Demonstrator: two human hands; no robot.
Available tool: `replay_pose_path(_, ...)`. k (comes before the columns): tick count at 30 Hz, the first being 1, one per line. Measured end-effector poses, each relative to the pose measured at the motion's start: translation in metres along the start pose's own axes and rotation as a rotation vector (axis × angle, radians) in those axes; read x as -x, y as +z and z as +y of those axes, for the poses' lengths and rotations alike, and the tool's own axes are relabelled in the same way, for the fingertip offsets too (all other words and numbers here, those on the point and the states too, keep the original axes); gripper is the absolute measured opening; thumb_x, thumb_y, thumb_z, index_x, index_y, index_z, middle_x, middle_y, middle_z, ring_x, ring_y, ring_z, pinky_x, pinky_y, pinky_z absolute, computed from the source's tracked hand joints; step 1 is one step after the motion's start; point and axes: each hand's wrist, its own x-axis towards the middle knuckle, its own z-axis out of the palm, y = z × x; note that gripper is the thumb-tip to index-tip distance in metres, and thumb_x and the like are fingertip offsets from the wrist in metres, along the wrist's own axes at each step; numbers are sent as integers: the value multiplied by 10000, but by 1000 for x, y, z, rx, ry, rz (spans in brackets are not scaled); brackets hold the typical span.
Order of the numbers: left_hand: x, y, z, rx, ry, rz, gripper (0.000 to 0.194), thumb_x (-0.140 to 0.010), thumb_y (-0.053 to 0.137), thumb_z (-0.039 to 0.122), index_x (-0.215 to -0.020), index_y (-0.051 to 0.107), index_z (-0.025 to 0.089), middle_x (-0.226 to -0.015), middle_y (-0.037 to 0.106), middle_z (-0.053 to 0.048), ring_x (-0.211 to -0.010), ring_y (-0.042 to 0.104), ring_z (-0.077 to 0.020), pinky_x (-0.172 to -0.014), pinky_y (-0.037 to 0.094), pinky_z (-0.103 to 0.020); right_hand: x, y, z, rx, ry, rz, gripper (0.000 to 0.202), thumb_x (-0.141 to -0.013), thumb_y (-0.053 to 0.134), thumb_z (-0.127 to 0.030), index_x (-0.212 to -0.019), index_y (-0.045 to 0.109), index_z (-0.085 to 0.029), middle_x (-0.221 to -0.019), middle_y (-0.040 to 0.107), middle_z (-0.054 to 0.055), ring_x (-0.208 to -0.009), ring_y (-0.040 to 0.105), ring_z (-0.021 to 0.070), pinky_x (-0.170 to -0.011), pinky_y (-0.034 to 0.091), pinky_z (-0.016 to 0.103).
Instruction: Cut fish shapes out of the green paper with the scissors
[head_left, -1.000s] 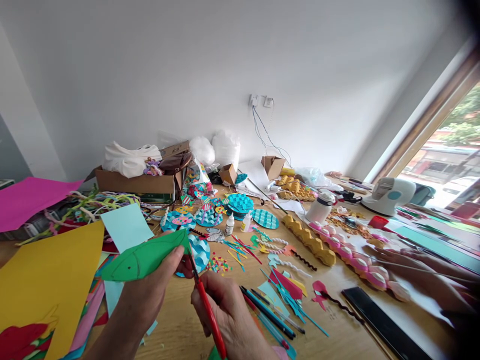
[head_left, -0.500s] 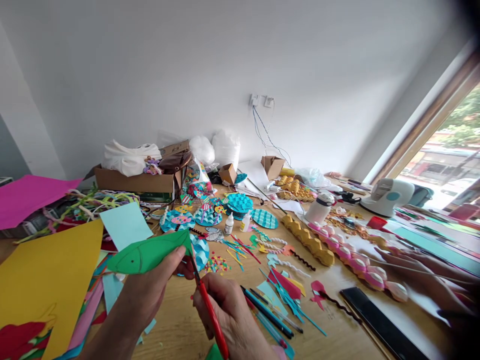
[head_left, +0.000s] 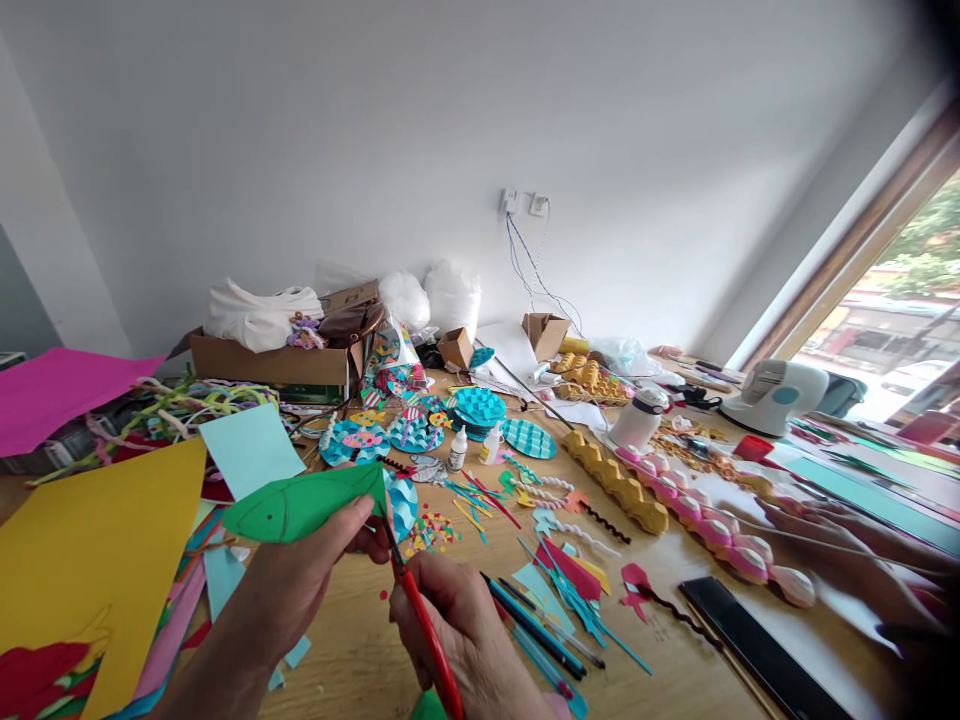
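Observing the green paper [head_left: 300,508] first: it is held up above the table [head_left: 349,630], in front of me and left of centre. Its long axis runs mostly left to right, with the right end raised a little. A drawn curve and a dark dot mark the left part, like a fish's head and eye.

Left hand [head_left: 319,565]: nearer of the two, in direct contact. Thumb lies over the paper close to its right end; the other fingers are bent behind and below, so I read the grip as a pinch. The left part projects past my hand, unsupported.

Right hand [head_left: 461,625]: closed round the red handles of the scissors [head_left: 429,630], below and to the right of the paper. My right fingers do not touch the sheet; only the blades reach it. The blades point away from me and slightly left, meeting the right end beside my left thumb, steeply across the long axis. Blade opening: cannot tell, too small and partly hidden.

Key relation, as judged: the angle between blades and long axis, at the end where my left fingers are closest. Thumb and blade tips are near each other, so a small turn of the paper would alter both line and clearance.

Surroundings: yellow sheet [head_left: 97,540] left of my left forearm; light blue sheet [head_left: 251,450] just behind the green paper; pens [head_left: 536,625] right of my right hand.
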Motion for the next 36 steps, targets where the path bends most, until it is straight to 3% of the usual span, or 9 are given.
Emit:
replay_pose_path(5, 2, 9, 12, 23, -79, 23, 228, -566, 804, 381, -590, 712, 174, -583, 701, -14, -561, 616, -181, -527, 548, -279, 4, -2, -5, 23, 20, -21, 347, -843, 506, -437, -615, 395, -201, -550, 292, -64, -509, 262, 78, -471, 194, 231)
replay_pose_path(14, 2, 8, 19, 1, -108, -54, 219, -580, 774, 382, -566, 716, 171, -575, 700, -28, -563, 612, -171, -540, 544, -267, 5, -4, -6, 45, 28, -50, 455, -844, 494, -579, -607, 389, -205, -536, 294, -65, -495, 246, 74, -450, 186, 225)
replay_pose_path(23, 3, 13, 20, 30, -141, 35, 188, -515, 799, 342, -547, 714, 178, -552, 715, -15, -531, 631, -180, -531, 561, -287, 9, -5, -5, 6, 71, -47, 418, -835, 500, -566, -641, 424, -203, -515, 332, -71, -465, 283, 72, -443, 212, 211)
replay_pose_path(30, 2, 2, 7, 1, -99, -147, 124, -694, 744, 308, -628, 735, 203, -614, 731, 3, -581, 659, -166, -580, 557, -263, 12, -6, -13, 40, 99, -40, 480, -826, 508, -622, -609, 390, -211, -510, 313, -70, -482, 285, 77, -454, 226, 206)
replay_pose_path(36, 2, 4, 11, -21, -114, -140, 140, -643, 751, 333, -594, 730, 205, -579, 724, -4, -554, 655, -170, -566, 556, -271, 12, -7, -11, 75, 85, -46, 503, -840, 494, -643, -610, 379, -210, -532, 290, -62, -515, 258, 86, -456, 190, 218)
